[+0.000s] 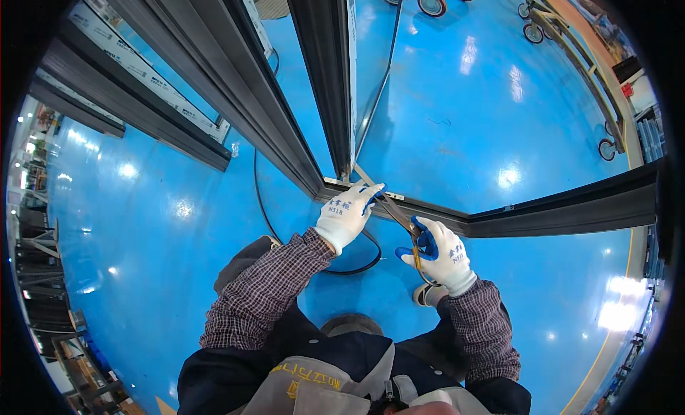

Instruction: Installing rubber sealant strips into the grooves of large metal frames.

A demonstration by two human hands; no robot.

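Note:
My left hand (345, 214), in a white glove with blue fingertips, is closed at the corner of a dark frame. Its fingers pinch at a thin pale strip (364, 175) that stands out there. My right hand (444, 254), gloved alike, grips scissors (417, 250) with yellowish handle loops. The scissor blades point up and left toward my left fingertips; their tips are partly hidden there. Under both hands runs the dark frame profile (435, 214), with small pale pieces along its upper edge.
Long dark profiles (214, 65) with printed film stand at the upper left. Another dark bar (571, 209) reaches right. A black hose (258, 194) curls over the blue floor (442, 123). Wheeled carts (534, 33) stand farther off. My shoes are close below the frame.

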